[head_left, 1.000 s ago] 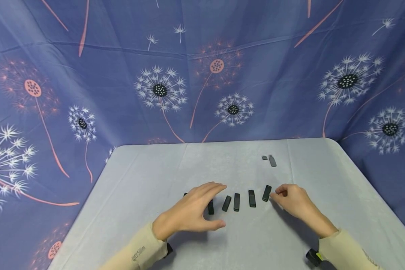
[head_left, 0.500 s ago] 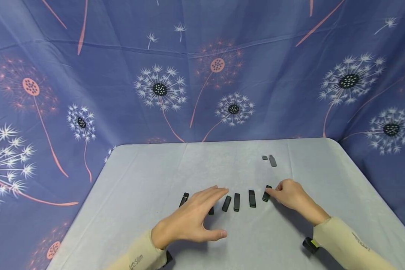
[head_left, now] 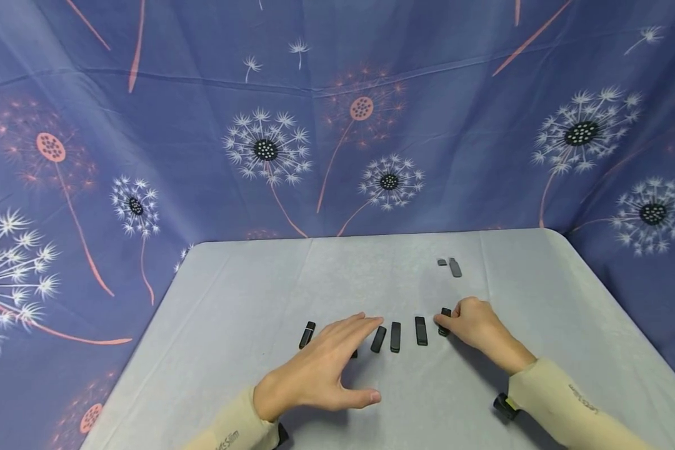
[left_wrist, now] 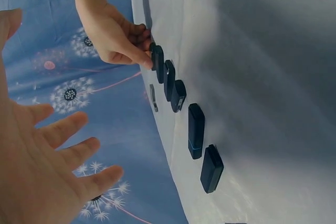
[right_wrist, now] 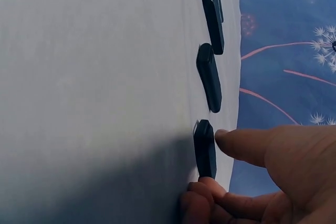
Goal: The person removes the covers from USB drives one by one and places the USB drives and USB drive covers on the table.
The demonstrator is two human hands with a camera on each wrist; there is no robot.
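Note:
My right hand [head_left: 478, 325] is at the rightmost black USB flash drive [head_left: 446, 311] of a row. In the right wrist view its thumb lies at one side of this drive [right_wrist: 205, 153] and its curled fingers touch the lower end. My left hand [head_left: 329, 359] is held over the left part of the row, fingers extended and thumb apart, holding nothing. It hides most of one drive; another drive [head_left: 307, 335] with a pale line shows to its left. Between the hands lie three more black drives, the nearest to the right hand being a straight one [head_left: 421, 330].
Farther back on the pale cloth-covered table [head_left: 247, 275] lie a grey flash drive [head_left: 455, 267] and a small grey cap-like piece [head_left: 441, 262]. A blue dandelion-print curtain [head_left: 455, 125] hangs behind the table's far edge.
My right hand has moved left onto the rightmost drive, which now stands straighter in the row. The left hand stays nearly in place, a little lower, uncovering the leftmost drive.

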